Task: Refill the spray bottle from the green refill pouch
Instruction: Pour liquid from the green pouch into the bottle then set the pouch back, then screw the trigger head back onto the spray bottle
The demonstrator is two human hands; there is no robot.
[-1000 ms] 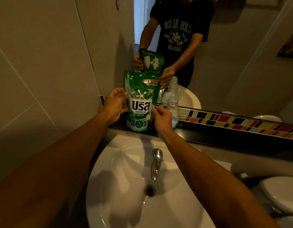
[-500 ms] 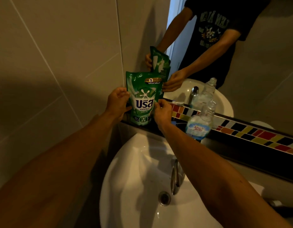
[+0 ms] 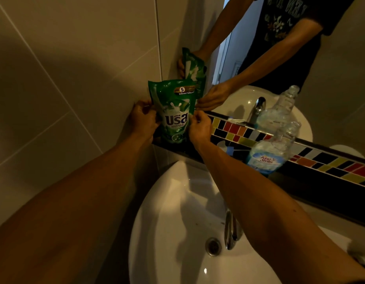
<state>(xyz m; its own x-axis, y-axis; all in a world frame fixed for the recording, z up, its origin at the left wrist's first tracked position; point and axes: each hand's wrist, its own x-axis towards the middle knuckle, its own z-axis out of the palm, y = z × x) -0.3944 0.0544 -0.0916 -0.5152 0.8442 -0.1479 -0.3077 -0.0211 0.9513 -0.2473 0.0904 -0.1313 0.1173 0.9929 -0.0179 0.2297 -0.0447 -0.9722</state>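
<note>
The green refill pouch (image 3: 174,111) stands upright on the dark ledge (image 3: 321,187) in the corner by the tiled wall. My left hand (image 3: 142,119) grips its left edge and my right hand (image 3: 199,128) pinches its right edge. A clear plastic bottle (image 3: 271,148) with a blue label and no cap or spray head stands on the ledge to the right, apart from my hands. It holds some clear liquid.
A white basin (image 3: 177,222) with a chrome tap (image 3: 230,228) and drain (image 3: 213,245) lies below my arms. A mirror (image 3: 331,78) above a multicoloured tile strip (image 3: 341,165) reflects the pouch, bottle and me. Tiled wall on the left.
My view has swung left and closer to the corner. Both hands stay on the pouch's sides; the pouch stays upright on the ledge. The bottle has not moved.
</note>
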